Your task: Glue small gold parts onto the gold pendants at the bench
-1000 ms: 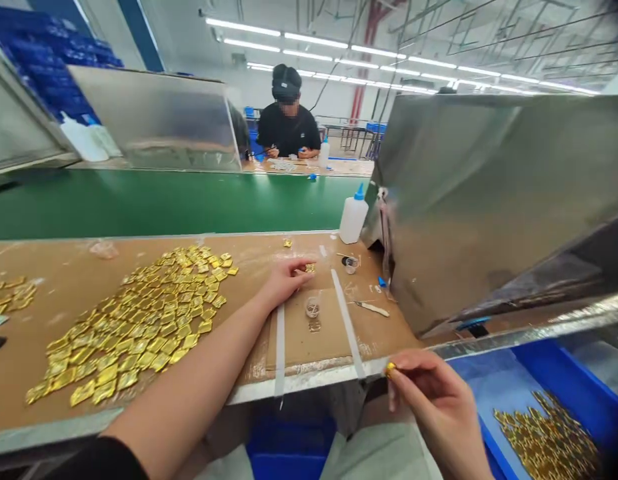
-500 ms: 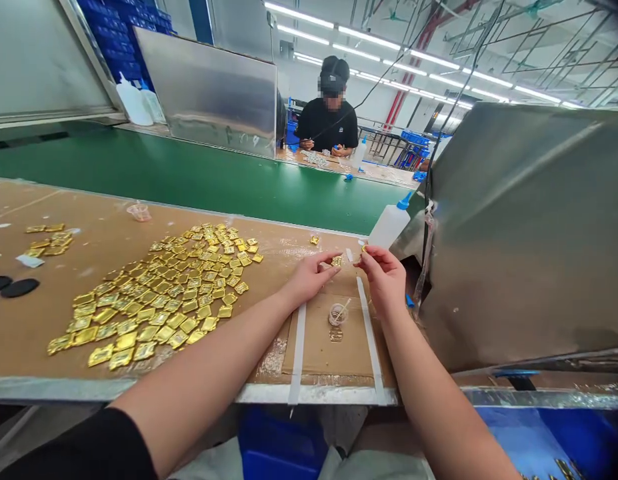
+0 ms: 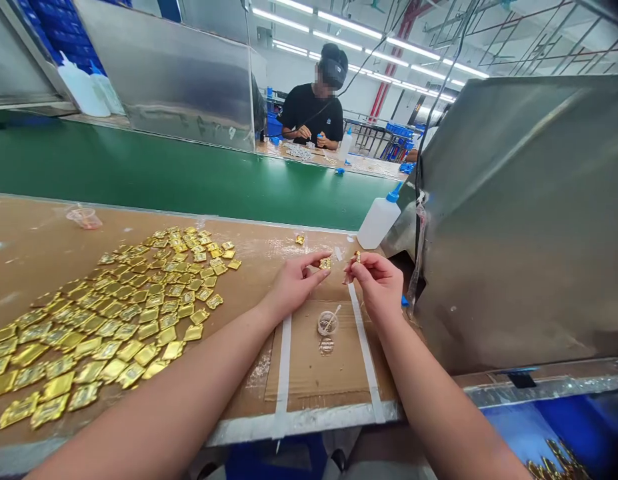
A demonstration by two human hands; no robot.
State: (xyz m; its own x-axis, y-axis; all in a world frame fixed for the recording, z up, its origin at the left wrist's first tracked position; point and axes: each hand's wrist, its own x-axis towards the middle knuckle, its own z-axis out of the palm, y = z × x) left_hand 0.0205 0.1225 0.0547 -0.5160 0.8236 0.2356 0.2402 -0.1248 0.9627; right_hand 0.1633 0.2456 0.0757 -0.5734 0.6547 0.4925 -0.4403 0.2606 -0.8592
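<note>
My left hand (image 3: 299, 280) pinches a small gold square piece (image 3: 325, 264) between thumb and fingers, just above the table. Close by on the right, my right hand (image 3: 377, 280) is closed on a small gold part (image 3: 357, 257), held upright at the fingertips. Its exact kind is too small to make out. Below both hands, a small clear cup (image 3: 328, 323) with a thin stick in it stands on a taped cardboard sheet (image 3: 309, 373). A clear round patch (image 3: 327, 346) lies in front of the cup. Many gold square pieces (image 3: 139, 300) are spread to the left.
A white squeeze bottle (image 3: 379, 223) with a blue nozzle stands behind my right hand. One gold piece (image 3: 299, 239) lies apart. Beyond runs a green belt (image 3: 189, 180); a metal panel (image 3: 519, 233) bounds the right. A person (image 3: 313, 110) works across the belt.
The view has shifted, so the table items appear further left. My right hand has turned slightly, and its gold part now shows more upright. Both hands keep their pieces.
</note>
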